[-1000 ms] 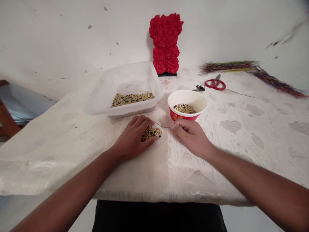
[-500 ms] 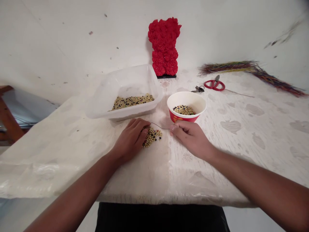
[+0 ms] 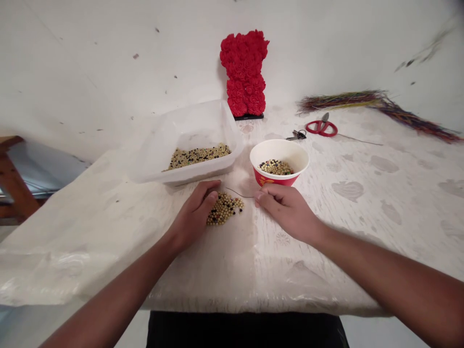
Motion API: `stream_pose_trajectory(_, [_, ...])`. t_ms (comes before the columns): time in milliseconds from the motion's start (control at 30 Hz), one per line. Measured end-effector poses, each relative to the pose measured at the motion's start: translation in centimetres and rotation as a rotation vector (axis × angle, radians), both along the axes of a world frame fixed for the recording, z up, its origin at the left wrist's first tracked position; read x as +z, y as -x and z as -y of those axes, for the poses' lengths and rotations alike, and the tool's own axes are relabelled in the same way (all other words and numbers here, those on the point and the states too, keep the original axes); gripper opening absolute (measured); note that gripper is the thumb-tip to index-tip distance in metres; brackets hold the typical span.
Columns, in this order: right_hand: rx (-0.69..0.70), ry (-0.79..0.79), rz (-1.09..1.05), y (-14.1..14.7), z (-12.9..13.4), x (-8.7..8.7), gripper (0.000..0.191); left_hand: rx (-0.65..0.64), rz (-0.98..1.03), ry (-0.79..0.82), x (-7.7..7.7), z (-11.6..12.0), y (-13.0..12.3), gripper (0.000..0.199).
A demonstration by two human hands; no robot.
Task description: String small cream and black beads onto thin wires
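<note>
Right hand (image 3: 284, 208), angled inward, pinching a wire (image 3: 238, 194); left hand (image 3: 192, 212), half open and cupped, on edge against beads (image 3: 225, 208).

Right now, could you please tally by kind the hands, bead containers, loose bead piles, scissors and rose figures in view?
Hands: 2 (left hand, right hand)
Bead containers: 2 (plastic tub, red-and-white bowl)
Loose bead pile: 1
Scissors: 1
Rose figure: 1
Total: 7

Soft, dim light | glare on tablecloth (image 3: 68, 261), lower left | edges stretched
</note>
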State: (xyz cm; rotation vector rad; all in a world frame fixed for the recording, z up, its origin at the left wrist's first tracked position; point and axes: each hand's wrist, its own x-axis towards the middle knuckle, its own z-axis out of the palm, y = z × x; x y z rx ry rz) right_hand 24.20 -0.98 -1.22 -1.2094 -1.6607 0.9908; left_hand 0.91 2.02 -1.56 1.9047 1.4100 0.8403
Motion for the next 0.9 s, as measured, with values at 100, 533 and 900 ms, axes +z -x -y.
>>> stream_pose_trajectory(100, [-0.005,-0.002,-0.004,0.0,0.0,0.1,0.036,-0.006,-0.008,-0.065,0.3,0.1,-0.4,0.035])
stream_pose_trajectory(533, [-0.153,-0.058,-0.048,0.0,-0.2,-0.1,0.034,-0.546,-0.557,-0.498,1.1,-0.5,-3.3,0.012])
stream_pose_trajectory(900, [-0.107,-0.094,-0.018,-0.1,-0.1,0.3,0.036,-0.581,-0.665,-0.615,2.3,-0.8,-3.0,0.011])
